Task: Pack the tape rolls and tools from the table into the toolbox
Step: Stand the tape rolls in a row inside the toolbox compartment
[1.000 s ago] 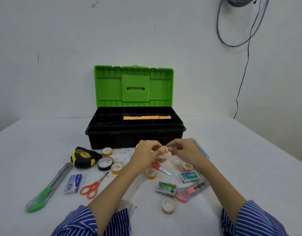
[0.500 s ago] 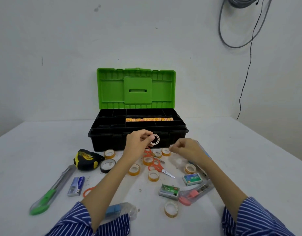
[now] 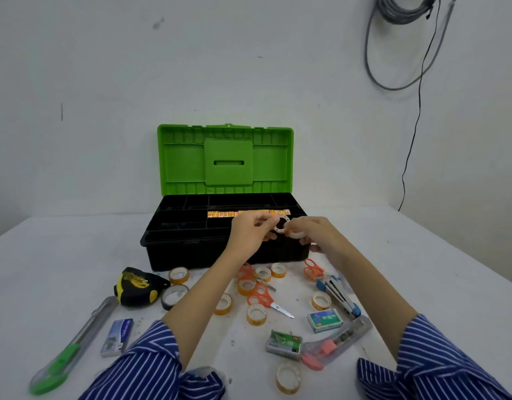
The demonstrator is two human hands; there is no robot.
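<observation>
A black toolbox (image 3: 174, 246) with its green lid (image 3: 226, 160) upright stands open at the table's back. Over its front right compartments, my left hand (image 3: 249, 229) pinches a small white tape roll (image 3: 281, 227). My right hand (image 3: 315, 233) holds a second pale roll (image 3: 296, 233) that touches the first. Several orange-cored tape rolls (image 3: 256, 314) lie in front of the box, with a black roll (image 3: 174, 295), a yellow-black tape measure (image 3: 138, 285) and orange scissors (image 3: 263, 298).
A green utility knife (image 3: 67, 350) and a staple box (image 3: 117, 336) lie at the left. More staple boxes (image 3: 324, 320), a stapler (image 3: 340, 297), a second pair of orange scissors (image 3: 312, 269) and a clear pouch (image 3: 332, 345) lie at the right. Cables (image 3: 416, 53) hang on the wall.
Both hands have risen from the table to above the toolbox's front. My right hand came up with a pale roll and now meets the left hand's roll.
</observation>
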